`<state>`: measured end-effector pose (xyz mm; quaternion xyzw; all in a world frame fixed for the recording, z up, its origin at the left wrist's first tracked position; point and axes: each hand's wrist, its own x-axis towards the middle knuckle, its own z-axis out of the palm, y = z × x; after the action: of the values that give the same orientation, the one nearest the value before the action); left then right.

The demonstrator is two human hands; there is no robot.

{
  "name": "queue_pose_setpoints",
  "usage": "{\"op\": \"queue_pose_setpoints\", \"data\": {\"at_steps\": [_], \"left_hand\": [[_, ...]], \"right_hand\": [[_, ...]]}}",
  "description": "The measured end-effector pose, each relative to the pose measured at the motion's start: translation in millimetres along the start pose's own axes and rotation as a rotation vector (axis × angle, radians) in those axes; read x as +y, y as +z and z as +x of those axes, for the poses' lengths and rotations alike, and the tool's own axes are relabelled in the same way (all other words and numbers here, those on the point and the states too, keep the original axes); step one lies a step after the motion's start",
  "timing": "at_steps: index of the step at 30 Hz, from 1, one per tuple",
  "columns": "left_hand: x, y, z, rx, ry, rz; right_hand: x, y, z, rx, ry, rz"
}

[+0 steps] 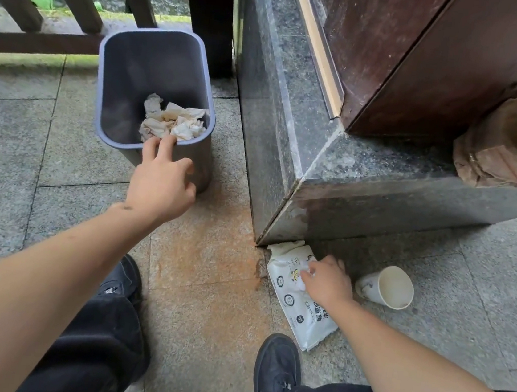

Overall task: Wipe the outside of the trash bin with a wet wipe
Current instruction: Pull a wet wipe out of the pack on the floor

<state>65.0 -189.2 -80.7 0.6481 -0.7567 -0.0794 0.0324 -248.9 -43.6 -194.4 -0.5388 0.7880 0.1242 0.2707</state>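
Pinched between thumb and fingertips of the right hand (328,281), lower right of centre: a white wet wipe (302,276), partly drawn from the opening of a white wipe pack (298,300) lying flat on the stone floor (210,271) against the foot of a dark granite plinth (287,154). Left hand (162,181), centre of the frame: relaxed, fingers spread, two fingertips at the near rim of the trash bin (156,87); nothing gripped. Trash bin: grey plastic, open-topped, upright on the floor in the upper left centre beside the plinth, holding only crumpled tissues (172,121). Handling, as judged: bin light and stiff, with smooth walls, likely to slide or tip under wiping pressure, so best steadied by the rim. Wipe soft, limp and damp, apt to bunch; best taken flat under the fingers. Pack soft, may lift with the sheet. Pose: both forearms bare and extended forward and down, left reaching farther up the frame, right bent at the wrist over the pack. Also present: paper cup (385,286) on its side just right of the right hand; crumpled brown paper bag (507,147) on the plinth at right edge; two black shoes along the bottom.
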Motion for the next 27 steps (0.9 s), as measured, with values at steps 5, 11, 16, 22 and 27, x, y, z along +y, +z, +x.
{"op": "queue_pose_setpoints", "data": {"at_steps": [5,11,16,22,27], "left_hand": [[2.8,2.2,-0.5,0.007,-0.015,-0.012],[4.8,5.7,-0.8,0.007,-0.027,-0.025],[3.1,4.7,-0.7,0.014,-0.021,-0.031],[4.4,5.8,-1.0,0.02,-0.027,-0.004],[5.7,6.0,-0.8,0.022,-0.037,0.003]], "right_hand": [[-10.6,-8.0,-25.1,0.371,0.09,0.495],[-23.0,-12.6,-70.1,0.495,0.19,1.026],[-26.8,-31.2,-79.9,0.597,0.216,1.034],[-16.0,-54.8,-84.0,0.584,0.061,0.441],[-10.9,-87.6,-96.8,0.626,0.006,0.299]]}}
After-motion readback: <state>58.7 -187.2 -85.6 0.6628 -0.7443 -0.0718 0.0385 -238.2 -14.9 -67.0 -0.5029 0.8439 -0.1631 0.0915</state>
